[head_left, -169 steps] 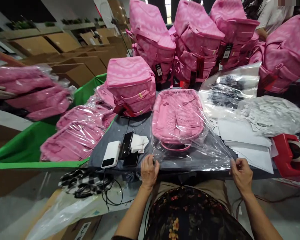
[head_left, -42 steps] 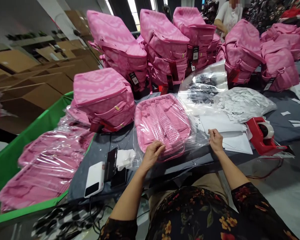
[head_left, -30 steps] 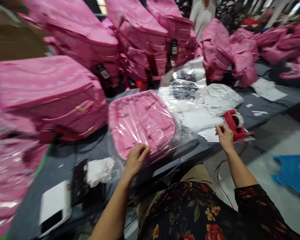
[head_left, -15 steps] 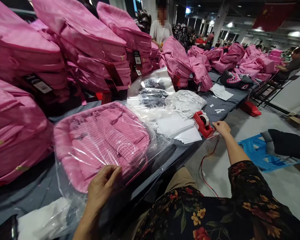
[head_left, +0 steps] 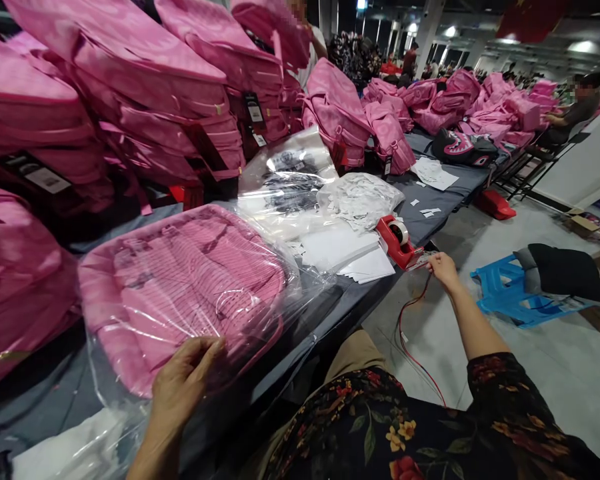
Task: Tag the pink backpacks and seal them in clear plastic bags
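Note:
A pink backpack (head_left: 180,293) lies flat inside a clear plastic bag (head_left: 300,293) on the grey table (head_left: 430,223). My left hand (head_left: 183,383) presses on the folded bag end at the backpack's near edge, fingers stretched flat. My right hand (head_left: 443,267) reaches far right to the red tape dispenser (head_left: 397,241) at the table's edge. Its fingers pinch at the strip of tape coming off the dispenser's front.
Stacks of pink backpacks (head_left: 130,100) fill the table's far side. A pile of clear bags (head_left: 285,173), a bag of white tags (head_left: 357,197) and white paper sheets (head_left: 350,257) lie beside the dispenser. A blue stool (head_left: 510,297) stands on the floor at right. Other people work further back.
My head turned right. The right hand left the bag's corner and travelled to the tape dispenser. The left hand moved onto the bagged backpack and stays there.

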The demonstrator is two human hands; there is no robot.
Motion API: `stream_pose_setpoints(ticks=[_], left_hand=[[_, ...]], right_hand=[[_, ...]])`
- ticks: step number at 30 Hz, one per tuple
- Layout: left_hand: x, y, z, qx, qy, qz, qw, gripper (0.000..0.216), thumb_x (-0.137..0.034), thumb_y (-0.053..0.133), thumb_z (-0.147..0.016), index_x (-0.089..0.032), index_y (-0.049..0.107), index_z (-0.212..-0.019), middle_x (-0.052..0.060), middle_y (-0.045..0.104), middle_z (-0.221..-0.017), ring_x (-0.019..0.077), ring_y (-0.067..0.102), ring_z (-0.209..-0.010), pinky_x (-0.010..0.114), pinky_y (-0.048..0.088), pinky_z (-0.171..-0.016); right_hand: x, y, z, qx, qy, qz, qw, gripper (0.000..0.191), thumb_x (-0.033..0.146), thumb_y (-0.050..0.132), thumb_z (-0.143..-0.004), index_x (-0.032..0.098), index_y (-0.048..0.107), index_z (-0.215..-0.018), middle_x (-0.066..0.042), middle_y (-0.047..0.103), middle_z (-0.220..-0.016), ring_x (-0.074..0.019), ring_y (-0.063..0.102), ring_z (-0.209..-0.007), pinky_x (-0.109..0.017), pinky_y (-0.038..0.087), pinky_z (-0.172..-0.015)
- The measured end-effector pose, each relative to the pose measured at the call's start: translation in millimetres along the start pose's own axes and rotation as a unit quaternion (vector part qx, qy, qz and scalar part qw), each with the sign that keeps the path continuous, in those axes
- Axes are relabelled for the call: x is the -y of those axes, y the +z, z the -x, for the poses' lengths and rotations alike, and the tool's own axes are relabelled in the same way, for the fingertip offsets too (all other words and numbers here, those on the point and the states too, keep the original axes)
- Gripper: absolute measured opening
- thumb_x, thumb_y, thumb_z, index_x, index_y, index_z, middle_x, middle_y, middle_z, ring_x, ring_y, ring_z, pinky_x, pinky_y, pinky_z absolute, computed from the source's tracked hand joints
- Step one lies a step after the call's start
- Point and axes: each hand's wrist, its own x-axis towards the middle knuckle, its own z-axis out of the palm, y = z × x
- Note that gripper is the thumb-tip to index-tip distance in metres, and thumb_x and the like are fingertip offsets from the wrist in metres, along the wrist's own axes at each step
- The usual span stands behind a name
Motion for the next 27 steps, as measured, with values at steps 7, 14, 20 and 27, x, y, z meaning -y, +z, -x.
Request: stream_pose_setpoints(ticks=[7,14,20,27], left_hand=[[-13.2,3.4,5.0,0.012,0.034,0.05,0.998,0.045,-0.065,0.055,-0.079,-0.022,0.061,-0.068,0.002,0.06,-0.068,0.0186,0.057,-0.067,0.031,0.046,-0.066],[-10.4,7.4,-5.7,-0.008,0.033,0.043,0.999,0.025,-0.039,0.055,-0.086,-0.021,0.056,-0.07,0.0,0.058,-0.071,0.0159,0.055,-0.071,0.029,0.043,-0.07],[-13.4,7.7,-6.6,-0.004,0.025,0.019,0.999,0.02,-0.028,0.06,-0.088,-0.02,0.058,-0.07,-0.001,0.061,-0.071,0.015,0.055,-0.071,0.028,0.041,-0.071],[-11.0,5.3,-5.8,0.007,0.021,0.016,1.0,0.022,-0.028,0.059,-0.091,-0.02,0.057,-0.071,-0.002,0.06,-0.071,0.0144,0.055,-0.07,0.027,0.04,-0.07]], right_hand=[[0.4,106.4,115.8,0.272,0.027,-0.176,0.946,0.051,0.055,0.072,-0.085,0.025,0.033,-0.07,0.01,0.025,-0.053,-0.0087,0.023,-0.046,-0.019,0.025,-0.04],[135.8,176.0,178.8,0.618,-0.433,-0.008,0.656,0.043,0.057,0.068,-0.09,0.021,0.052,-0.074,0.004,0.049,-0.064,-0.0109,0.039,-0.057,-0.025,0.03,-0.056],[185.3,266.8,204.5,0.553,-0.652,0.295,0.426,0.013,0.031,0.067,-0.093,0.023,0.061,-0.085,0.001,0.066,-0.073,-0.0138,0.052,-0.063,-0.026,0.024,-0.061],[184.0,285.2,174.9,0.463,-0.566,0.326,0.599,0.034,0.045,0.081,-0.082,0.022,0.057,-0.091,0.003,0.063,-0.073,-0.0137,0.051,-0.062,-0.024,0.026,-0.059]])
